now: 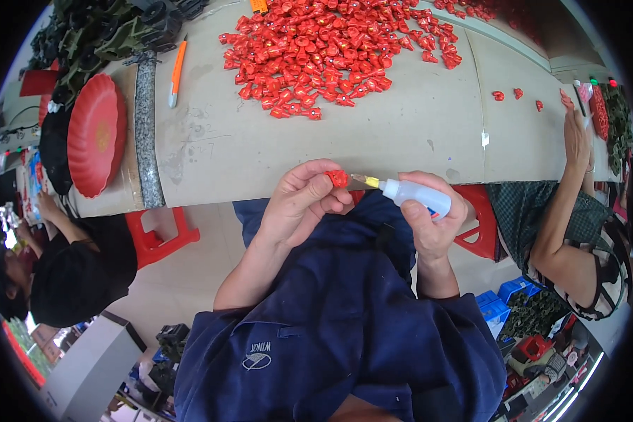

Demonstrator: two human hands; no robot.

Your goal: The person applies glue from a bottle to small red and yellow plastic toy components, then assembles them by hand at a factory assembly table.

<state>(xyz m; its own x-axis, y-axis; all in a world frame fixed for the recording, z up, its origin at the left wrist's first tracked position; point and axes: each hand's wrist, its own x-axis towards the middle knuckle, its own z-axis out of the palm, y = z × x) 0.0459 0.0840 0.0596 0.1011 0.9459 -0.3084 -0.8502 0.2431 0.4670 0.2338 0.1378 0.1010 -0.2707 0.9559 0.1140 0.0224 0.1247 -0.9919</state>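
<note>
Between the thumb and fingers of my left hand (299,204) is a small red plastic part (337,178), held just over the table's near edge. My right hand (435,218) grips a white squeeze glue bottle (418,197) with a yellow collar and a thin nozzle (362,180). The nozzle points left, and its tip is at or very near the red part; I cannot tell whether they touch. A large pile of similar red parts (316,53) spreads over the far middle of the table (401,133).
An orange utility knife (178,74) lies at the table's left, near a red scalloped tray (84,137) and dark green parts (112,42). Three loose red parts (518,93) lie at the right. Co-workers sit at both sides, one reaching an arm (577,144) onto the table. Red stools (158,239) stand below.
</note>
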